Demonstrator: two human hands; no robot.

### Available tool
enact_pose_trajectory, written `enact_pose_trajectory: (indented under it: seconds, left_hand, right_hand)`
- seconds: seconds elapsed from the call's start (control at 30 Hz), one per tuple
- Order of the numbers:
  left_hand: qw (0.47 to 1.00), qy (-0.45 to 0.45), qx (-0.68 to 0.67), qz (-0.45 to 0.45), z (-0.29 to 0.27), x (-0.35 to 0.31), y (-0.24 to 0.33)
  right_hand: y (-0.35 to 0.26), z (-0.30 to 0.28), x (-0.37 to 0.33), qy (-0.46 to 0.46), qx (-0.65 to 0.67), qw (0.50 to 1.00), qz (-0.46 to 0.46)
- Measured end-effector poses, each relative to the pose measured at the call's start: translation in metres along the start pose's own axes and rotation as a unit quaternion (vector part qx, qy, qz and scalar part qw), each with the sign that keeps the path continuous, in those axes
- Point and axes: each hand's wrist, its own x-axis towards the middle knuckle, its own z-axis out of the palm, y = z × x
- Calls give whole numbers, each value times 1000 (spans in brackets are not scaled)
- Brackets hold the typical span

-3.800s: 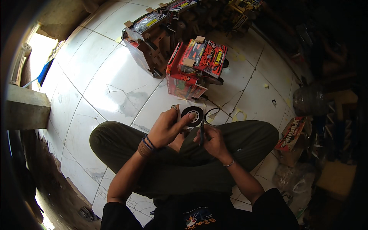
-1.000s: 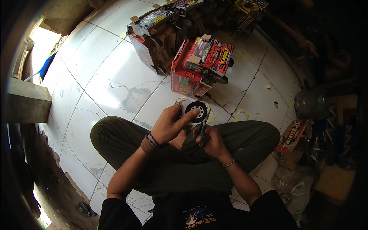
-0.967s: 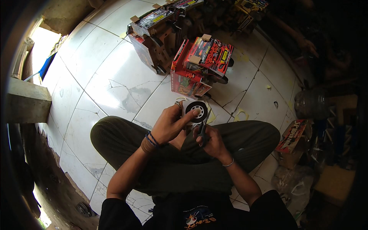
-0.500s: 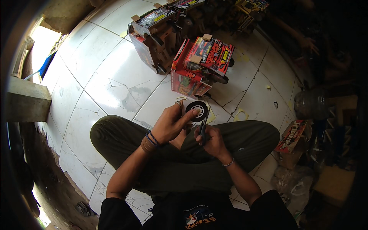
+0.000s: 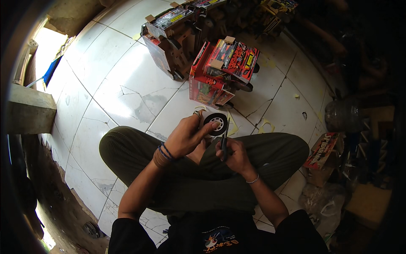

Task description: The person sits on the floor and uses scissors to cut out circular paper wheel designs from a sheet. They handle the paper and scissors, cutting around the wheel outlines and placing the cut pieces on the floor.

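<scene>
My left hand [image 5: 184,136] pinches a piece of white paper with a printed wheel [image 5: 221,118], a black tyre round a pale spoked rim. Its thumb lies across the middle of the wheel, and the other fingers are hidden behind the paper. In my right hand [image 5: 238,157] is a pair of scissors [image 5: 224,144], with the fingers wrapped round the dark handles. The blades point away from me and stand along the right edge of the printed wheel. Both hands are above my crossed legs.
Just ahead on the tiled floor stands a red toy truck [image 5: 232,59] of printed board. More toy vehicles [image 5: 169,31] stand behind it. Yellowish paper scraps [image 5: 265,126] lie nearby. A box [image 5: 323,150] and a clear plastic bag [image 5: 325,203] are at the right. A person's arm shows faintly at upper right.
The scissor blades have shifted slightly along the right edge of the printed wheel. My left hand keeps its grip on the paper, almost unmoved.
</scene>
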Motion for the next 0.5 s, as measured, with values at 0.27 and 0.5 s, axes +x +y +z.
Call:
enact_pose_trajectory:
  seconds: [0.27, 0.5]
  left_hand:
    - [1000, -11, -18, 22, 1, 0, -5]
    - [999, -35, -1, -1, -5, -2, -1]
  right_hand:
    - [-1, 0, -1, 2, -17, 1000, 9]
    - [-2, -2, -2, 5, -4, 1000, 10]
